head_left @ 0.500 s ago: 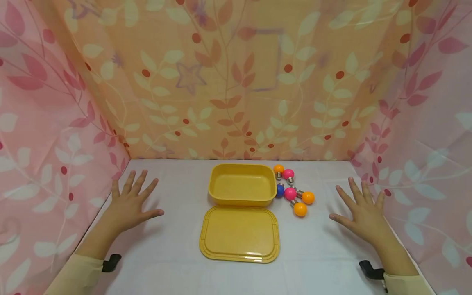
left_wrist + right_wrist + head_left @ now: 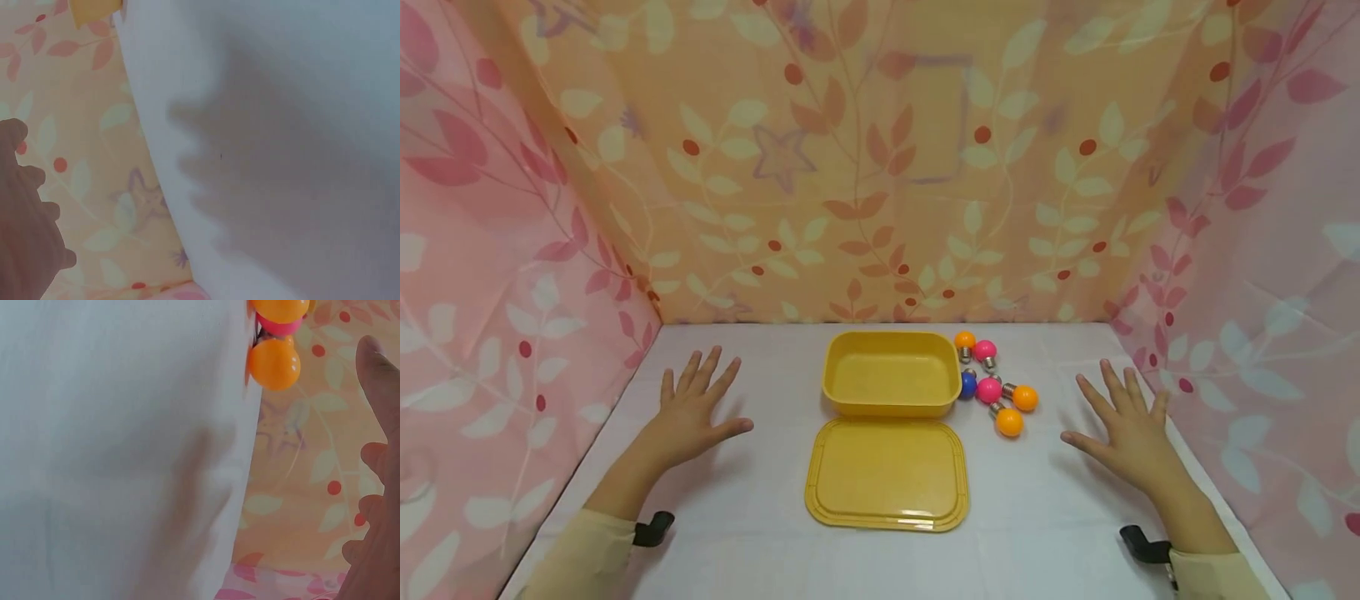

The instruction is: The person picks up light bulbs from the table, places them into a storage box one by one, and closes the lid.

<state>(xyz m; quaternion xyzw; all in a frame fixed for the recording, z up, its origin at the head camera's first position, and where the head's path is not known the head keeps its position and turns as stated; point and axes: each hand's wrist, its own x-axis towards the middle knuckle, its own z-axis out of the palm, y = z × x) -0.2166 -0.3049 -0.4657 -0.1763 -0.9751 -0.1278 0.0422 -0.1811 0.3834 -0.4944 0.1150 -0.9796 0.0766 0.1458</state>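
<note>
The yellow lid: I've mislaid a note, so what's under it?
The yellow lid lies on the white table; nothing pokes out around its visible edges. Whatever is directly beneath is covered, so I can't tell.

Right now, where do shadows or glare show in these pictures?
Head view: white glare on the yellow lid; left wrist: a soft shadow with fingerlike bumps on the white tabletop; right wrist: a blurred shadow, and highlights on an orange bulb.

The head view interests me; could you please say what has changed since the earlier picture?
The left hand has moved inward, toward the yellow container; the right hand has shifted slightly inward too. Nothing was taken hold of or let go. The container, lid and bulbs stayed put.
</note>
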